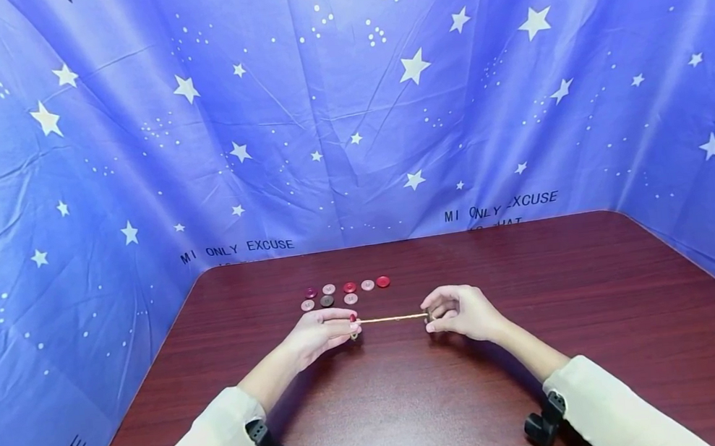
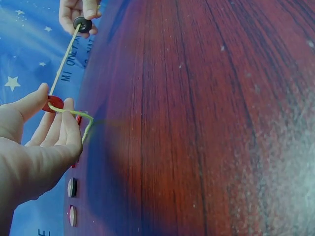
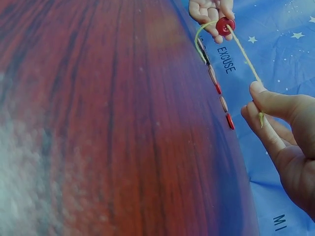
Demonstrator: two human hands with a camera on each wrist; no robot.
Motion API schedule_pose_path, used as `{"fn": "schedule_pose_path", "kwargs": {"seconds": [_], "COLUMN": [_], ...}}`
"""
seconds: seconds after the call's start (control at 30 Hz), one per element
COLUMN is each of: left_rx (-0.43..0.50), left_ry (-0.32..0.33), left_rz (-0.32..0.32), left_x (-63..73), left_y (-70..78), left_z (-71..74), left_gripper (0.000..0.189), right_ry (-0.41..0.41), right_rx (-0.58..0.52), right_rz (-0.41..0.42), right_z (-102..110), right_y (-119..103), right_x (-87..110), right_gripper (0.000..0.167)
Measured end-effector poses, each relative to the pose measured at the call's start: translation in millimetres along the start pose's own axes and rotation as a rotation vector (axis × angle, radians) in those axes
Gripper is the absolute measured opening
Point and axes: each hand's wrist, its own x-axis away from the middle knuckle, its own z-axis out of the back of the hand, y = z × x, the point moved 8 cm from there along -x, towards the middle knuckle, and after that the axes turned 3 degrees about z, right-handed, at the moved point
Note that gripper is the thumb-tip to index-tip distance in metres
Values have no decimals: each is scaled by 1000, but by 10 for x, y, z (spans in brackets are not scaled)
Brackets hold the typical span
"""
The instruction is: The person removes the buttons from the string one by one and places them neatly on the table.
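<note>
Stretched nearly level between the two hands in the head view is a yellow string (image 1: 394, 318). My left hand (image 1: 324, 332) pinches a red button (image 2: 55, 103) between thumb and fingers. The string passes through this button, and its loose tail (image 2: 87, 118) hangs over the fingers. With thumb and fingers my right hand (image 1: 465, 311) holds the other end of the string, where a dark button (image 2: 82, 24) sits threaded. In the right wrist view the thumb hides that dark button, and a short knotted end (image 3: 262, 119) shows below the fingertips.
Beyond my left hand, several loose buttons lie in two rows on the dark red wooden table (image 1: 409, 406): pink ones like this pink button (image 1: 350, 299), red ones like this red button (image 1: 382, 281), and a dark grey button (image 1: 327, 301). A blue starry curtain (image 1: 332, 109) surrounds the table.
</note>
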Motion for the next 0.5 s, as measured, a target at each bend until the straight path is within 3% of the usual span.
{"fn": "schedule_pose_path", "kwargs": {"seconds": [0.5], "left_rx": [4], "left_ry": [41], "left_rz": [22], "left_x": [52], "left_y": [22], "left_z": [146], "left_gripper": [44], "right_ry": [2], "right_rx": [-3], "right_rz": [-11], "right_z": [23], "right_y": [8], "right_x": [17], "right_gripper": [36]}}
